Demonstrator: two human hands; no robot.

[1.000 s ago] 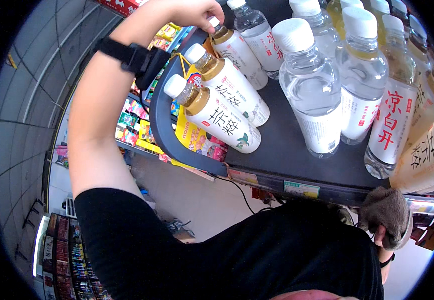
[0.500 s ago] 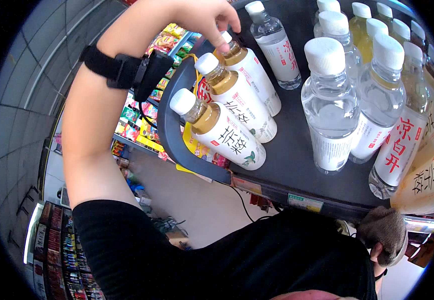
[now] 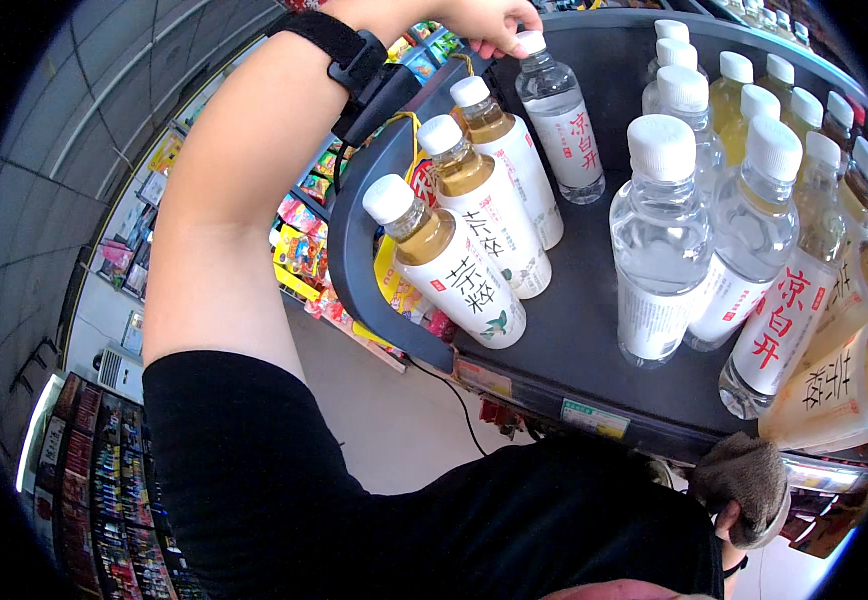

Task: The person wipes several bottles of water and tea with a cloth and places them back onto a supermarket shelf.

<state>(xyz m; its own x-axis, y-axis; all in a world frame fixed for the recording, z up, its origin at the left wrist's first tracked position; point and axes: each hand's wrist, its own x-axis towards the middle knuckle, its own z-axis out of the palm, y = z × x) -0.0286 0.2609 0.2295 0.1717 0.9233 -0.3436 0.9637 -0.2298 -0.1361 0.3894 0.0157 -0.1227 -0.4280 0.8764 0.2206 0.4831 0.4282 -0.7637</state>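
My left hand [image 3: 494, 22] reaches far across the shelf [image 3: 579, 270]. Its fingers are closed at the white cap of a clear water bottle [image 3: 560, 125], which stands upright at the back. In front of that bottle, three brown tea bottles with white labels stand in a row along the left rim; the nearest tea bottle [image 3: 459, 275] is closest to me. Low on the right, my right hand [image 3: 728, 522] grips a bunched grey-brown cloth [image 3: 744, 480] below the shelf's front edge. Most of that hand is hidden behind the cloth.
Several clear water bottles [image 3: 662, 240], yellow drinks [image 3: 734, 85] and tea bottles crowd the shelf's right side. A raised dark rim [image 3: 354, 280] curves round its left end. Bright snack packets [image 3: 299, 250] hang beyond it. A dark cable [image 3: 466, 410] runs down below the front edge.
My left hand has moved from the cap of the farthest tea bottle to the cap of the clear water bottle behind it. The right hand still holds the cloth. The view has shifted slightly.
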